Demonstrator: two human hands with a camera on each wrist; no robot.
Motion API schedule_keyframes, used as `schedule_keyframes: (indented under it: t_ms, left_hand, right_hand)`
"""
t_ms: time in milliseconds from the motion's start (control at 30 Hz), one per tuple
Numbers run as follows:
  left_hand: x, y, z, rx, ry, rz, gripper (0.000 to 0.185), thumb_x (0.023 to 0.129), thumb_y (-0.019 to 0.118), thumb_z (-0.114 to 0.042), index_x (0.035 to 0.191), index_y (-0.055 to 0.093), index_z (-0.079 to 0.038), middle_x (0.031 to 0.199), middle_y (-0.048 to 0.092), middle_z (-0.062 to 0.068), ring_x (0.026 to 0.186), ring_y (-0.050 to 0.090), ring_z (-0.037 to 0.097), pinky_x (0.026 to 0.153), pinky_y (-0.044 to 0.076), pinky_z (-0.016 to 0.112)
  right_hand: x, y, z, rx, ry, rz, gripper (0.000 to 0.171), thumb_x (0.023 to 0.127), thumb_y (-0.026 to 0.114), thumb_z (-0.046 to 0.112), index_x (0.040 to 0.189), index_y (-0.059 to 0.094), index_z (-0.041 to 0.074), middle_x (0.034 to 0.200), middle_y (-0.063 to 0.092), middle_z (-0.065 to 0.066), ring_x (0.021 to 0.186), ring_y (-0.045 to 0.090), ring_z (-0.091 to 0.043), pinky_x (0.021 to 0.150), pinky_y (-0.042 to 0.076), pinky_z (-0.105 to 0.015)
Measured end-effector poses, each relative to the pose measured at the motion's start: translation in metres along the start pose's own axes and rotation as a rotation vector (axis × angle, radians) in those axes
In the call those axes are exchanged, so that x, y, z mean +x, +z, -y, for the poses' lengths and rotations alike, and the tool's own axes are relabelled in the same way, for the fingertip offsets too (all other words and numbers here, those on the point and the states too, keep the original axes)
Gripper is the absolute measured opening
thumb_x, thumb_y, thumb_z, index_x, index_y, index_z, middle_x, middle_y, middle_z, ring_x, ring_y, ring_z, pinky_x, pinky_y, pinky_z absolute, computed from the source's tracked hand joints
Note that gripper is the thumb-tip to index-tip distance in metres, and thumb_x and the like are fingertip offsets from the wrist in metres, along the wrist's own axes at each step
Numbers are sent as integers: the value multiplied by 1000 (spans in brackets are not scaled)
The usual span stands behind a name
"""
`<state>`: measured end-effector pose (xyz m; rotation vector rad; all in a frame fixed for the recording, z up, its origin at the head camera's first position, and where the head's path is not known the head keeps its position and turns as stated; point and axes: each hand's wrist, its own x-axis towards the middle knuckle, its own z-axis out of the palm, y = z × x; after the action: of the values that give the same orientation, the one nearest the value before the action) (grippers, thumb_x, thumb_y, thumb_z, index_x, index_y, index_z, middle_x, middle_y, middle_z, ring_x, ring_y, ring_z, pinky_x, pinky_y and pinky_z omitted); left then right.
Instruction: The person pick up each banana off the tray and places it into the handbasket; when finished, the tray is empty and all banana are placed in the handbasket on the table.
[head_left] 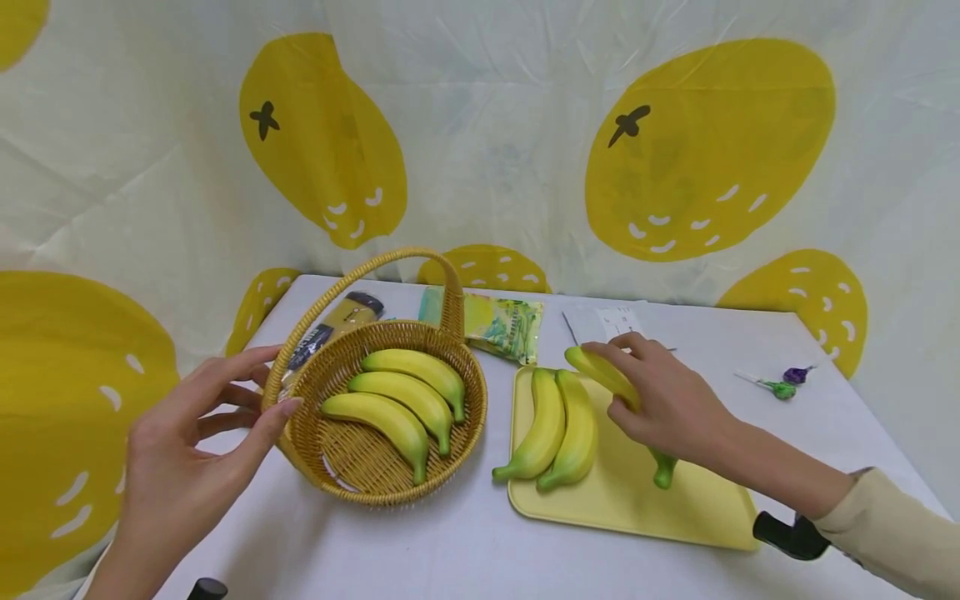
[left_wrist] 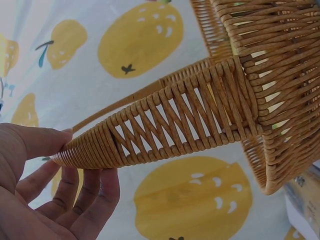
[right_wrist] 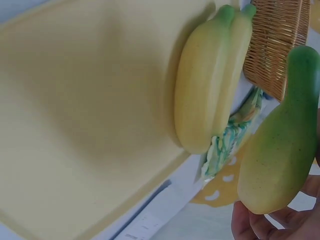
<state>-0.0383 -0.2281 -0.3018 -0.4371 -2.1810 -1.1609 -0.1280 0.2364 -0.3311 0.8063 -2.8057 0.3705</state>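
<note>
A wicker basket (head_left: 390,498) stands on the left, tipped a little, with three bananas (head_left: 405,398) side by side in it. My left hand (head_left: 187,442) pinches its tall handle (left_wrist: 165,130) between thumb and fingers, as the left wrist view shows. To the right lies a yellow tray (head_left: 630,504), bearing two bananas (head_left: 547,429) against each other at its left end. Above that tray my right hand (head_left: 667,396) grips another banana (head_left: 603,375), its green stem end pointing down toward me. The right wrist view shows this banana (right_wrist: 280,155) raised clear of the tray.
Behind the basket lie a brown packet (head_left: 352,312) and a green-yellow bag (head_left: 506,325). A pale packet (head_left: 615,321) lies behind the tray. Green (head_left: 783,389) and purple lollipops (head_left: 795,375) rest at the right. A fruit-print cloth (head_left: 495,150) hangs behind the table.
</note>
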Motion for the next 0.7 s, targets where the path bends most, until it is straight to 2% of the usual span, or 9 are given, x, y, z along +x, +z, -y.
schedule_keyframes:
  t_ms: [200,400,700]
  left_hand:
    - [0,0,0,2,4,-1,74,68,86,27,134,72,-4,102,69,6,83,66,8,75,59,12]
    - [-1,1,0,-3,-1,0,73,68,86,27,133,73,-4,102,70,6,83,66,8,76,59,12]
    - [1,0,-1,35,5,9,74,68,87,25,134,73,-7,102,69,3,82,66,6,76,58,11]
  right_hand:
    - [11,-7,10,1,-18,7,65,84,65,7,148,59,22,131,59,-10,98,57,-26,52,46,-32]
    - [23,-13,22,7,-48,17,65,85,64,5,148,60,22,131,59,-10,99,56,-25,48,44,-30]
    - [44,-16,35,12,-115,14,67,82,59,2,147,60,18,131,59,-12,103,57,-29,50,44,-31]
